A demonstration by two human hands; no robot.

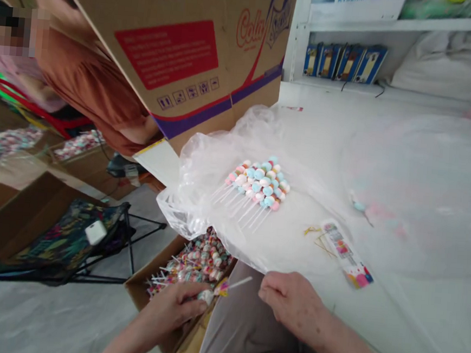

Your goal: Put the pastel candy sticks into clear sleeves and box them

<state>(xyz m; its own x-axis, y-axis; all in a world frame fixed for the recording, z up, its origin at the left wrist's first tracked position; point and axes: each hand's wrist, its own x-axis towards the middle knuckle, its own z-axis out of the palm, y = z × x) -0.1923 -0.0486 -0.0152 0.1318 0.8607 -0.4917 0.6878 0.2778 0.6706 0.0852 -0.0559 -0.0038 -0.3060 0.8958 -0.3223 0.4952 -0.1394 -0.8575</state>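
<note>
Thin white-sticked lollipop [206, 296] clenched in the left hand [170, 308], liable to slip from so narrow a hold into the open brown cardboard box [139, 286] at lower centre; right hand [291, 303] open, empty.

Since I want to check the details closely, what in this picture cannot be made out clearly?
Head view:
Lollipop in the left hand: candy partly hidden by the fingers.
Lollipops in the cardboard box: far part hidden under the plastic bag.
Printed strip: words too small to read.
Red carton panel: small text unreadable.

White-covered table [403, 320]: clear plastic bag [211, 169], lollipop rows [257, 181].
</note>
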